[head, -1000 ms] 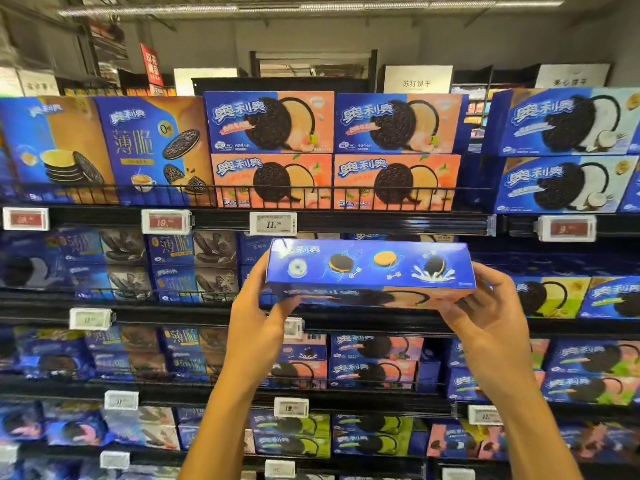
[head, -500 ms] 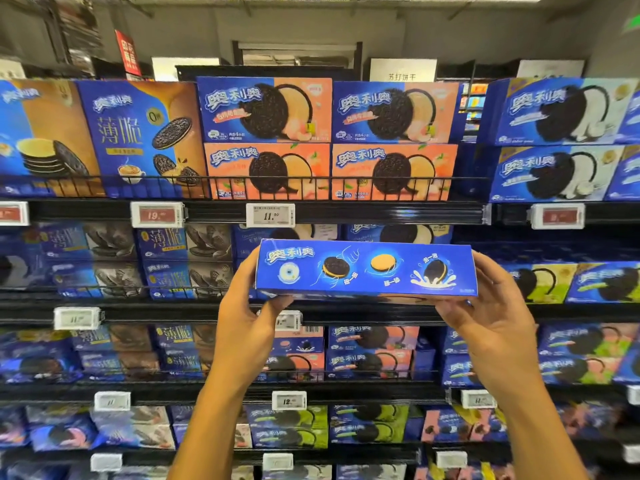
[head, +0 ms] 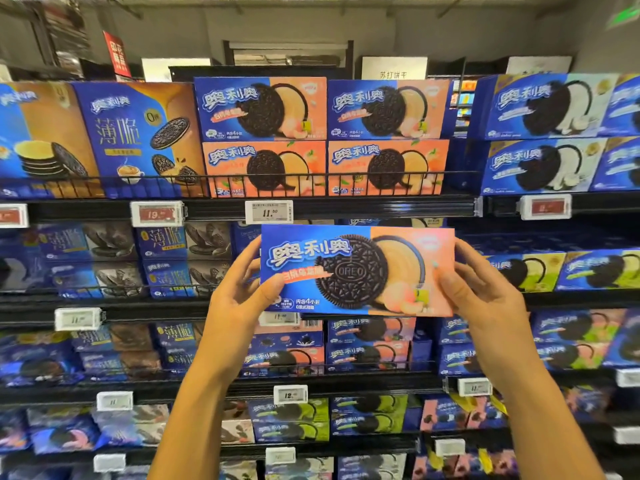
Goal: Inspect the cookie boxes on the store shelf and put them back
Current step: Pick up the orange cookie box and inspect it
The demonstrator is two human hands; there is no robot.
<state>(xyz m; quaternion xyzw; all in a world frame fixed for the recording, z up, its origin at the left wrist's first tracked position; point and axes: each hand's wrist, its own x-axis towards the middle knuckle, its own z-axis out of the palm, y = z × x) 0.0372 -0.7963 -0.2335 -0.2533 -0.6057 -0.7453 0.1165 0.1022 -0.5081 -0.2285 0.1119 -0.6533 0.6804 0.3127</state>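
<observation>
Cookie box [head: 356,270] held up in front of the store shelf [head: 346,209], blue-and-peach front face toward the camera, just below the 11.50 price tag [head: 269,212]. Left hand [head: 239,299] gripping the left end, thumb across the front lower corner (other fingers hidden behind). Right hand [head: 485,296] gripping the right end, thumb on the front. Matching peach boxes [head: 322,136] stacked on the shelf above.
</observation>
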